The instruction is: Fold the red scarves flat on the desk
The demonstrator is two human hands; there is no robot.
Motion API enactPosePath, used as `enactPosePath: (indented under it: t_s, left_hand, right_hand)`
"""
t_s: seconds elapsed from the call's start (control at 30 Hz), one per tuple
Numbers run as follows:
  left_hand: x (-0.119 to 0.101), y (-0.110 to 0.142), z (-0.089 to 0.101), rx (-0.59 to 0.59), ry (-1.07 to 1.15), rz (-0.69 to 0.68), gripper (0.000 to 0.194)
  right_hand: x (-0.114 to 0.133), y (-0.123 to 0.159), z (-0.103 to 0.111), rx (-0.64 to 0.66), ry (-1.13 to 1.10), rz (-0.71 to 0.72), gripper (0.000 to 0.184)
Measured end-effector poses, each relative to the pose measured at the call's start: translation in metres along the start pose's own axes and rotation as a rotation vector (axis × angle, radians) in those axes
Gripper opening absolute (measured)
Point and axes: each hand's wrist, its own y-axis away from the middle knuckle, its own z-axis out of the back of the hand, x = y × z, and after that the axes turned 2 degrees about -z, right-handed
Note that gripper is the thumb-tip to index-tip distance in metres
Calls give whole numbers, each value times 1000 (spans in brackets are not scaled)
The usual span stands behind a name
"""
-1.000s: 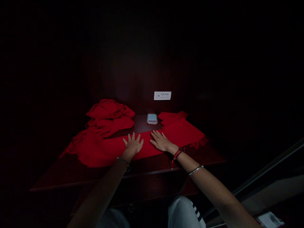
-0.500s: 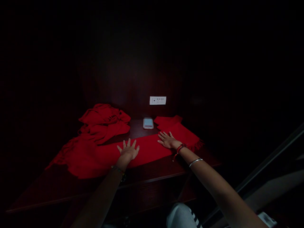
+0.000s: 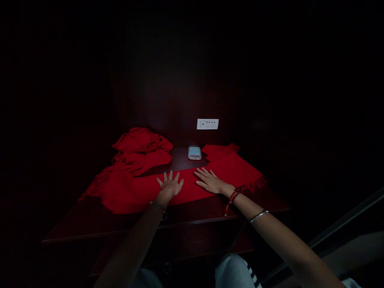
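Observation:
A red fringed scarf [image 3: 138, 192] lies spread in a long strip across the dark wooden desk [image 3: 192, 214]. Palm down near its middle, my left hand [image 3: 169, 188] presses on the cloth with fingers spread. My right hand [image 3: 211, 182] lies flat on the strip too, a short way to the right, its fingers stretched out and pointing left. Neither hand grips anything. At the right end, folded red cloth with a fringed edge [image 3: 237, 170] widens out from the strip. A crumpled heap of red cloth [image 3: 141, 148] sits at the back left, touching or joining the strip.
Behind the scarf a phone [image 3: 195, 153] lies on the desk near the back wall. A white socket plate [image 3: 207, 124] is fixed to the dark wall above it. My knee [image 3: 234, 270] shows below the desk's front edge. The surroundings are very dark.
My right hand has slid left along the cloth, closer to my left hand. My left hand stays at about the same place on the scarf. The whole view has shifted slightly.

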Motion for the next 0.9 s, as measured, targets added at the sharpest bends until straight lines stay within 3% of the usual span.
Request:
enactPosePath:
  t_s: [0.07,0.17,0.3,0.47,0.7,0.9]
  left_hand:
    - [-1,-1,-1,-3,-2,-2,59]
    - [-2,-4,-1,-2,-12,-18,58]
    - [-2,-7,-1,-3,-28,-21,58]
    - [0,-7,1,-4,-29,-33,58]
    - [1,-9,-1,-13,-54,-28,58]
    - [1,-11,-1,-13,-59,-33,59]
  right_hand:
    - [6,-1,-5,40,-2,-46,64]
    - [-5,-2,-8,29,39,-117,62]
    - [-38,-2,-2,-39,103,-154,61]
    - [-81,-8,7,17,88,-337,61]
    - [-138,-7,19,-2,119,-540,57]
    - [-162,4,23,-7,107,-729,64]
